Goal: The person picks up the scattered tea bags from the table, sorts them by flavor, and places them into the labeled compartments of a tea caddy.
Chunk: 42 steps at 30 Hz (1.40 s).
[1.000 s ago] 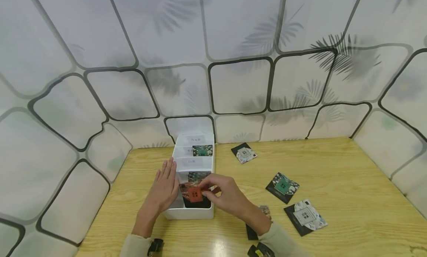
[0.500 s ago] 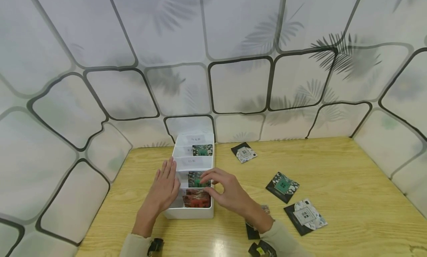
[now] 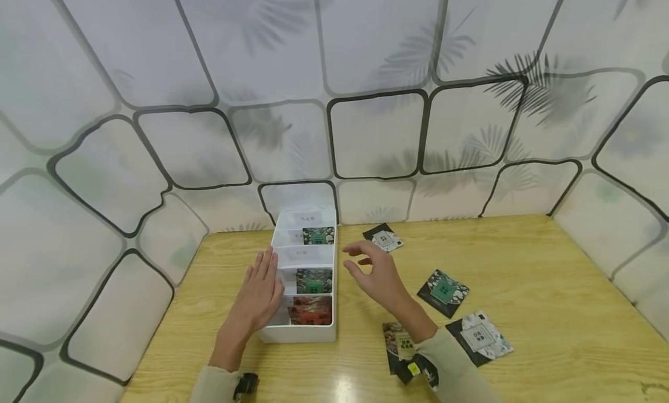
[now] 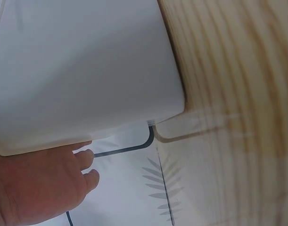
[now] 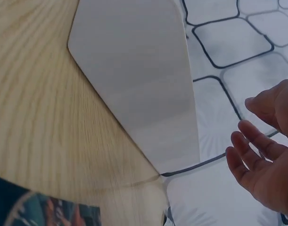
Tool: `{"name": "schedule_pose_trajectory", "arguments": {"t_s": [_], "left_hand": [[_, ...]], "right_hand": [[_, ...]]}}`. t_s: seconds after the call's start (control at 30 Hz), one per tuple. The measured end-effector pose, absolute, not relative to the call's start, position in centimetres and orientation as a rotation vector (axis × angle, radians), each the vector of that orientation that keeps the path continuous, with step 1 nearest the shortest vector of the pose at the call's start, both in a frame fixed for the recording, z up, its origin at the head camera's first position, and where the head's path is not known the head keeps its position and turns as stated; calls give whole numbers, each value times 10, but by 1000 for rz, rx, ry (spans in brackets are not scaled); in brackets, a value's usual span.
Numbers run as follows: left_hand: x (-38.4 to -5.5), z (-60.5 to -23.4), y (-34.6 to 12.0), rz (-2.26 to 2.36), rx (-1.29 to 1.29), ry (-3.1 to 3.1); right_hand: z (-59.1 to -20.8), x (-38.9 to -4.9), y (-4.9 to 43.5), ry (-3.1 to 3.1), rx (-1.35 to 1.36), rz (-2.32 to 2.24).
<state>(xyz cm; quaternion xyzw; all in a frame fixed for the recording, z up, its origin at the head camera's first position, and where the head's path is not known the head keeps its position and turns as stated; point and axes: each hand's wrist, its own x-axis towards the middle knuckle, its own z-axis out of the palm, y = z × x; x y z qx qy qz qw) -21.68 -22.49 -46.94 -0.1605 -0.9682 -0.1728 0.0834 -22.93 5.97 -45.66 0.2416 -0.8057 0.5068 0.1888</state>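
A white divided box (image 3: pixel 298 334) stands on the table with labelled dividers. My left hand (image 3: pixel 257 292) rests along its left rim, fingers straight; in the left wrist view that hand (image 4: pixel 49 181) lies against the box wall (image 4: pixel 87 70). Red packets (image 3: pixel 310 316) fill the front compartment, a green-labelled packet (image 3: pixel 314 282) stands in the one behind, and another green-labelled packet (image 3: pixel 318 236) sits farther back. Just right of the box, my right hand (image 3: pixel 377 275) hovers with loosely bent fingers and nothing in them; the right wrist view shows this hand (image 5: pixel 266 150) bare too.
On the wooden table (image 3: pixel 564 275) right of the box lie several flat packets: a white-labelled one (image 3: pixel 384 238) at the back, a green-labelled one (image 3: pixel 443 292), another white-labelled one (image 3: pixel 479 337), and a yellow-labelled one (image 3: pixel 403 344) partly under the right wrist. A patterned curtain (image 3: pixel 376 136) encloses the table.
My right hand let go of the red packet, which now sits in the front compartment. It then moved off to the right and back, out of the box. The left hand stayed put.
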Motion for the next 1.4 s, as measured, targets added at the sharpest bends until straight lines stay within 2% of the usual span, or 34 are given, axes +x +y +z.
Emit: {"name": "schedule_pose_trajectory", "arguments": {"t_s": [0.77, 1.0, 1.4], "left_hand": [[-219, -471, -227, -530, -471, -2906], [-218, -472, -225, -534, -475, -2908], [-218, -471, -225, -510, -476, -2892]], "right_hand": [[-475, -309, 101, -2528, 122, 1282], [-487, -314, 109, -2726, -82, 1119], [-509, -323, 111, -2842, -99, 929]]}}
